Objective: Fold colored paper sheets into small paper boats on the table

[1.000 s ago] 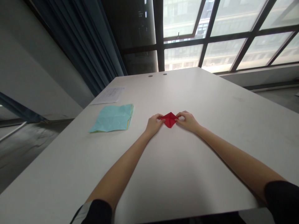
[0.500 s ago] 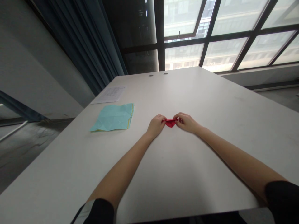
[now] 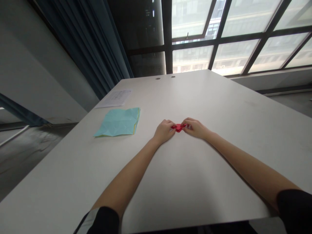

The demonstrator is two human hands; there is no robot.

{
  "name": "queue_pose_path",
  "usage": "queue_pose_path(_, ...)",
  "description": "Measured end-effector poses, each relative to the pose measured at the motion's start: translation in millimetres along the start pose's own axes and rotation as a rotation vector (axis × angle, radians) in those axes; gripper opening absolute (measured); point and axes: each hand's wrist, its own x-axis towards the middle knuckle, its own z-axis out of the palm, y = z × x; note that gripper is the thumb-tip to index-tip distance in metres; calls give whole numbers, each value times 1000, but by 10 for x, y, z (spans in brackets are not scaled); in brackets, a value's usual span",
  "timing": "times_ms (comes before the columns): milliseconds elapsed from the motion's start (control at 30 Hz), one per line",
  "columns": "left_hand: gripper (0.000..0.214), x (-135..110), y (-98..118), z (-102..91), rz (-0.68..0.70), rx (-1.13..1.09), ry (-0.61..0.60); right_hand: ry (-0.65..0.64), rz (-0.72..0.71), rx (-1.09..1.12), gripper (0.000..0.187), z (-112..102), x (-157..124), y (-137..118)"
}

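Note:
A small folded red paper (image 3: pixel 179 127) lies on the white table (image 3: pixel 219 107), squeezed between both my hands. My left hand (image 3: pixel 165 130) pinches its left end with curled fingers. On the other side, my right hand (image 3: pixel 195 127) pinches the right end the same way. Only a narrow strip of the red paper shows between the fingertips; the rest is hidden by them.
A stack of light blue and yellow paper sheets (image 3: pixel 118 122) lies to the left of my hands. Farther back on the left is a white printed sheet (image 3: pixel 114 98). The table's left edge runs close to both. Windows and a dark curtain stand behind the table.
The red paper went from a flat open diamond to a narrow folded strip. My hands have drawn closer together, pressing it smaller.

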Motion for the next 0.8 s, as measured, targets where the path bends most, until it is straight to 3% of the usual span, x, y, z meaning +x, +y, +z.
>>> queue_pose_path(200, 16, -3, 38, -15, 62, 54, -34, 2, -51, -44, 17, 3, 9, 10)
queue_pose_path(433, 20, 4, 58, -11, 25, 123, -69, -10, 12, -135, 11, 21, 35, -2)
queue_pose_path(800, 32, 11, 169, -88, -44, 349, -140, -52, 52, -262, 23, -1, 39, -54)
